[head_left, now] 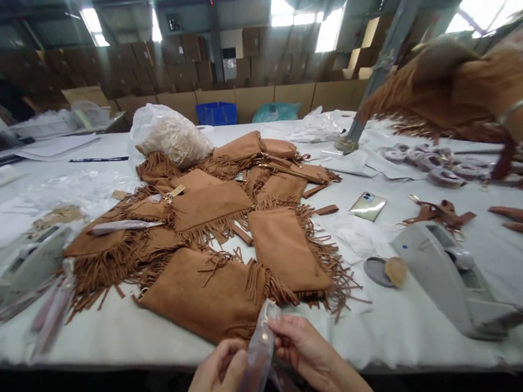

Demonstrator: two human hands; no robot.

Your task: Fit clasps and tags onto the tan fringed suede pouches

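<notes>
Close to my body, at the table's front edge, my left hand [218,381] and my right hand [305,348] both grip a plastic-wrapped strap [259,354]. A gold-coloured metal fitting shows through the wrapping near its upper end. My right thumb and fingers pinch that end, while my left fingers close around the wrapping lower down. The strap's lower part hangs toward my lap and is partly hidden by my hands. Just beyond lies a brown suede fringed bag [202,294], with another fringed bag [288,250] to its right.
More fringed bags [209,206] are heaped across the white table [387,346]. Tape dispensers [460,279] stand right and left. A phone [367,206], brown straps [440,214] and a stuffed plastic bag [169,134] lie about. At right, another person's hand [497,81] holds a fringed bag.
</notes>
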